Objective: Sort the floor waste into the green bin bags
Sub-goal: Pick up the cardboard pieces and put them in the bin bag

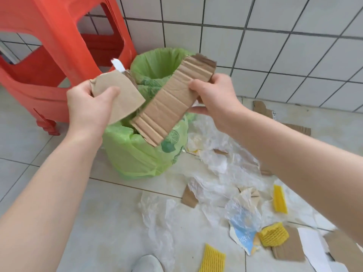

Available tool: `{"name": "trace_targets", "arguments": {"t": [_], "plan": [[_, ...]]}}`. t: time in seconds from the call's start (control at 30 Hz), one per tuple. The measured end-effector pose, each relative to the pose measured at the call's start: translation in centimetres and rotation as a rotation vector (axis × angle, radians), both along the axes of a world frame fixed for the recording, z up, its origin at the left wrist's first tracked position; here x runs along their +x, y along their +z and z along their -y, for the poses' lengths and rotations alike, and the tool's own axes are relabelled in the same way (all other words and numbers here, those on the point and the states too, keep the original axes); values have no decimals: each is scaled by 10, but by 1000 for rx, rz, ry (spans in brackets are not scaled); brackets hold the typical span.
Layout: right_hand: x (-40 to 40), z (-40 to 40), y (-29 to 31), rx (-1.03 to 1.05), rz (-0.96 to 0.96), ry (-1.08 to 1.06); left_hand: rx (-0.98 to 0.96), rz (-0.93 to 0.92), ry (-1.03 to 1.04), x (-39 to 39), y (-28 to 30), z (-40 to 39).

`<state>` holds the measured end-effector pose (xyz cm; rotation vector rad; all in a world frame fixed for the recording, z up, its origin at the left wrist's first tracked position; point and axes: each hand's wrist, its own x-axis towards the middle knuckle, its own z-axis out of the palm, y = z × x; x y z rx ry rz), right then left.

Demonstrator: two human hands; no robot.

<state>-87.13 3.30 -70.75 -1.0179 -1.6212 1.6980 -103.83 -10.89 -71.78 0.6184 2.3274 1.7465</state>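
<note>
Above the near green bin bag [137, 154] | right hand [214, 97] pinches corrugated cardboard strip [172, 101], long axis slanting down-left toward bag mouth | left hand [88, 103] grips brown paper scrap [121, 95], nearer that opening

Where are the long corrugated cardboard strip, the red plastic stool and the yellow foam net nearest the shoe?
corrugated cardboard strip [172, 101], head view, middle of its face.
red plastic stool [59, 22], head view, top panel.
yellow foam net [212, 259], head view, its centre.

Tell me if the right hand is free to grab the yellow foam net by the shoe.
Probably not yet: the right hand grips a cardboard strip above the green bags; the foam net lies unobstructed.
</note>
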Motion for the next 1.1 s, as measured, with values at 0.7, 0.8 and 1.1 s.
{"name": "trace_targets", "arguments": {"t": [0.7, 0.8, 1.1], "plan": [[-64, 2, -47, 186, 505, 277, -658, -202, -275, -17, -64, -31], [-50, -6, -42, 106, 413, 259, -616, -257, -256, -9, -65, -27], [61, -4, -71, 192, 532, 286, -309, -796, -372, 63, -77, -7]]}}
